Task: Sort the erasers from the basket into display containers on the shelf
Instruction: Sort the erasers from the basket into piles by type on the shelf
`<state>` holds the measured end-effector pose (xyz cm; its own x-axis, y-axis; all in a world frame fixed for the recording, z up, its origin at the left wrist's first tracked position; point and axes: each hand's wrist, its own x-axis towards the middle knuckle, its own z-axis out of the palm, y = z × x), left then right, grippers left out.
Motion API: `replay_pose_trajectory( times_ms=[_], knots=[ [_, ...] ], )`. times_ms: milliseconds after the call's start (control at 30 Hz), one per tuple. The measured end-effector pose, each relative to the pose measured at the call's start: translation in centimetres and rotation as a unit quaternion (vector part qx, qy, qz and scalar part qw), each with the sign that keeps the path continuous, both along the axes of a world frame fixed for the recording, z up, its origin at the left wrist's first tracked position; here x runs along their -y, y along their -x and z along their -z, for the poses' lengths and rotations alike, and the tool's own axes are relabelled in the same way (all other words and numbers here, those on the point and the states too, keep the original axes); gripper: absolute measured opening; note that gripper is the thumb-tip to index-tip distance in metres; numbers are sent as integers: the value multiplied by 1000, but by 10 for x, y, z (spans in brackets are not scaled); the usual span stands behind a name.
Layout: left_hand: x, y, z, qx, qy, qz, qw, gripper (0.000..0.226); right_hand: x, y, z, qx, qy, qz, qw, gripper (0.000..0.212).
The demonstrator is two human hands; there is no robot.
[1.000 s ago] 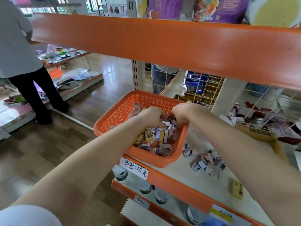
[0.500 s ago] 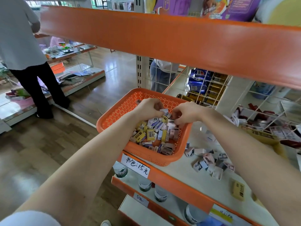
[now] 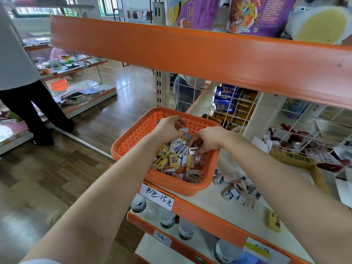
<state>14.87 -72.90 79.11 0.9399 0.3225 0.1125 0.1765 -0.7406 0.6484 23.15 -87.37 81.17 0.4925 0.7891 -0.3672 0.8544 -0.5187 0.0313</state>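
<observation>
Erasers [image 3: 174, 161] fill basket [image 3: 133, 139]; left hand [image 3: 168, 126], right hand [image 3: 208, 140]: each grip clamped on one; loose pile [image 3: 238, 189] alongside.

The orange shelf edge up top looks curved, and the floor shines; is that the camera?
Head view: yes, the wide lens bows the upper shelf edge; daylight glares off the wooden floor; the erasers in the basket look sharp.

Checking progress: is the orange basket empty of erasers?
No, many erasers lie heaped in the basket.
</observation>
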Motion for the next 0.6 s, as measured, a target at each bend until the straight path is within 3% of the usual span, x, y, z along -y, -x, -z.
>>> replay_pose_trajectory(
  times_ms=[133, 433, 600],
  knots=[
    [-2, 0, -1, -13, 4, -4, 1000, 35, 3, 2, 1, 35, -21, 3, 999, 35],
    [-2, 0, -2, -26, 8, 12, 1000, 41, -1, 4, 4, 93, 22, 6, 995, 45],
    [-2, 0, -2, -19, 11, 16, 1000, 40, 0, 3, 5, 92, -4, 15, 996, 43]
  ],
)
